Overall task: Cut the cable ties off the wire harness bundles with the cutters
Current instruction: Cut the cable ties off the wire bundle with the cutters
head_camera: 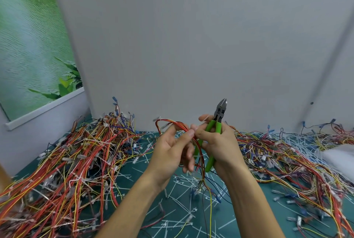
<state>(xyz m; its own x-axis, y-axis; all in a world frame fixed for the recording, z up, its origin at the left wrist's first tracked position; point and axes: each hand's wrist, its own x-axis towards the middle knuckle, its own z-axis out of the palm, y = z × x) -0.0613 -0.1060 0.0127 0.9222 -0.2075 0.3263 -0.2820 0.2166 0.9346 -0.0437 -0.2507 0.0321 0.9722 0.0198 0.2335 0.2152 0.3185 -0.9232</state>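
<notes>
My left hand (172, 149) holds a wire harness bundle (172, 123) of red, orange and yellow wires in the air, thumb and fingers curled round it. The bundle arches up from my fingers and hangs down between both hands toward the mat. My right hand (218, 142) grips the green-handled cutters (217, 122), whose steel jaws point up and look nearly closed, clear of the wires. My right thumb and forefinger also touch the bundle beside my left thumb. A white cable tie end (157, 119) sticks out at the bundle's far left.
A big heap of tied harnesses (72, 161) covers the left of the green cutting mat (222, 218). Another spread of wires (287, 161) lies on the right. Cut white ties (180, 189) litter the middle. A grey wall stands close behind.
</notes>
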